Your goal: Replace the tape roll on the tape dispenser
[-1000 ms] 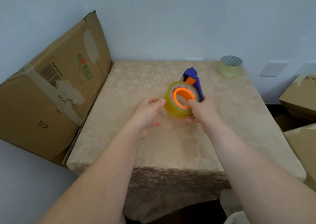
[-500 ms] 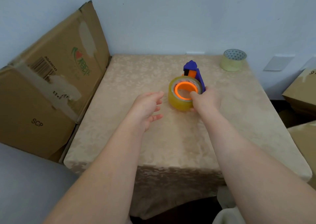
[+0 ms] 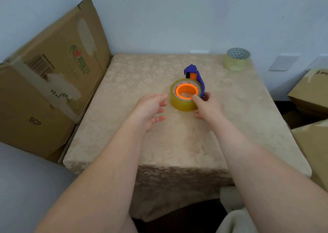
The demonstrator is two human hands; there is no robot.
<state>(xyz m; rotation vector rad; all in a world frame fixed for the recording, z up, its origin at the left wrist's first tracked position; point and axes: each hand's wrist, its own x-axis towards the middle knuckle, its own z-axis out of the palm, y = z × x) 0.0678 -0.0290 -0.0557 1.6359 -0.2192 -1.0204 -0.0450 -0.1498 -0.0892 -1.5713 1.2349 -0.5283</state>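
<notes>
A blue tape dispenser [image 3: 194, 72] with an orange hub lies on its side on the beige table [image 3: 177, 144]. A yellowish tape roll [image 3: 182, 103] sits around the orange hub. My right hand [image 3: 205, 106] grips the dispenser's handle end, thumb resting on the roll's rim. My left hand [image 3: 150, 110] hovers just left of the roll, fingers apart, holding nothing. A second, paler tape roll [image 3: 237, 60] stands at the table's far right corner.
A large cardboard box [image 3: 49, 83] leans against the table's left edge. More cardboard boxes [image 3: 312, 97] stand to the right of the table. A blue-white wall runs behind the table.
The dispenser with its roll has come down from a tilted, raised pose to lie flat on the table. My left hand has let go of the roll and drawn slightly away.
</notes>
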